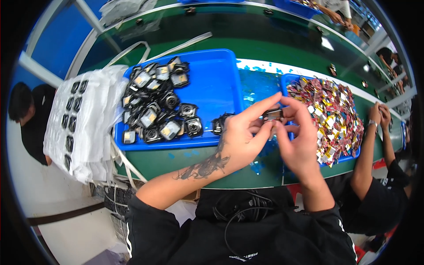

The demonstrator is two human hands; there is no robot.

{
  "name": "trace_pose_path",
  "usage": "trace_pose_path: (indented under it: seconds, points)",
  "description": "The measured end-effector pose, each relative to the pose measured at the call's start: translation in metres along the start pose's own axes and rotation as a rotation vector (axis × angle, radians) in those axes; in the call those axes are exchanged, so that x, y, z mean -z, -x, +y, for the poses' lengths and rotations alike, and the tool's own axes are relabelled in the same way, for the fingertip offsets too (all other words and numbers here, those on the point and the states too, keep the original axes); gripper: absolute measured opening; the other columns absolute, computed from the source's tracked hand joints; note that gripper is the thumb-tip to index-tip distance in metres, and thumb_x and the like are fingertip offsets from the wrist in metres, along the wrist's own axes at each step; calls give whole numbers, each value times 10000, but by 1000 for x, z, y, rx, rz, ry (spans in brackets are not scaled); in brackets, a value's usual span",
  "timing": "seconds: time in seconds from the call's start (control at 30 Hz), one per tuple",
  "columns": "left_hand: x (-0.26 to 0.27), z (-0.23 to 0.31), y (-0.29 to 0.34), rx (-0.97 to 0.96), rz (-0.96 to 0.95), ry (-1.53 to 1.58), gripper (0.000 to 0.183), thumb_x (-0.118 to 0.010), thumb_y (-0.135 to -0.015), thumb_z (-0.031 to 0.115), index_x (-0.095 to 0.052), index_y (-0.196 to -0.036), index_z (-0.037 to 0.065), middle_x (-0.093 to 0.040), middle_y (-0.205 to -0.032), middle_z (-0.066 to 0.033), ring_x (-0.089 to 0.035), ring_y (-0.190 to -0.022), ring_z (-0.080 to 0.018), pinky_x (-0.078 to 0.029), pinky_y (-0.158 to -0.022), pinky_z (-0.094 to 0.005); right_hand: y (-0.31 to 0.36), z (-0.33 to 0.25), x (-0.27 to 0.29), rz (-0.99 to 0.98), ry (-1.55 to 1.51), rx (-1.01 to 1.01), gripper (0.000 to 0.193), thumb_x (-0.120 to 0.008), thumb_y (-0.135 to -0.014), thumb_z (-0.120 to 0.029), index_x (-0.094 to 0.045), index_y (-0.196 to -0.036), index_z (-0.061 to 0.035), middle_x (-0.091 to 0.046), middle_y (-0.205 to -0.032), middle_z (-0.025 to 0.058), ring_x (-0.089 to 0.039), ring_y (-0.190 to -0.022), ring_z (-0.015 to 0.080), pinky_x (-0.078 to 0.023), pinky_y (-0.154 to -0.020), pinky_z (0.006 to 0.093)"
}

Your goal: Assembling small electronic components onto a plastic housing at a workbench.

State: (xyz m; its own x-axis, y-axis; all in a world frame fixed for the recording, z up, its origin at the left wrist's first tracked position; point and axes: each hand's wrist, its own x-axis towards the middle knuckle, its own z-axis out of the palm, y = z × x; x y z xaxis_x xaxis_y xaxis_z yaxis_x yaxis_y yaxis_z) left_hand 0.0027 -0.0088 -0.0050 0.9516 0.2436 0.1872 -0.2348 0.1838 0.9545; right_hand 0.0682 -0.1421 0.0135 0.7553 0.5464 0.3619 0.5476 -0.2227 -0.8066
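Note:
Both my hands meet over the bench between two blue trays. My left hand (247, 132) and my right hand (300, 141) pinch a small dark, squarish watch case (273, 115) between their fingertips. Its shiny edge faces up, and the fingers cover part of it. Beside my left wrist lie more black watch cases (217, 125), partly hidden by that hand. The larger blue tray (212, 75) to the left holds a heap of black watch parts (152, 115), some with round backs, some with grey and yellow inner faces. My right hand overlaps the near left side of the other tray.
The right blue tray (285, 80) is piled with small red, yellow and white flex parts (331, 115). White foam trays (84, 123) with black pieces stand stacked at the left. Blue film scraps (258, 167) lie on the green bench. Co-workers' hands (380, 115) are at the right.

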Motion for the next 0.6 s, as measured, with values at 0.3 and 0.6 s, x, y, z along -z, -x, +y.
trace_pose_path:
  seconds: [0.3,0.6]
  points:
    - [134,45,6,-333,8,-1711,328,-750,-755,210,-639,-1049,117,-653,-1023,-90,-597,-990,-317,-437,-911,-447,-183,46,29,-443,88,-227,458,-707,-796,-31,-516,-1210,12,-644,-856,96,-637,-711,153,-544,-676,267]
    - [126,49,-3,167,-215,-1635,254,-721,-776,188,-572,-957,89,-648,-1043,-107,-537,-1076,-303,-394,-940,-447,-230,127,1,-312,544,-326,462,-829,-729,-215,-596,-1077,-19,-633,-1009,141,-648,-912,270,-556,-751,360]
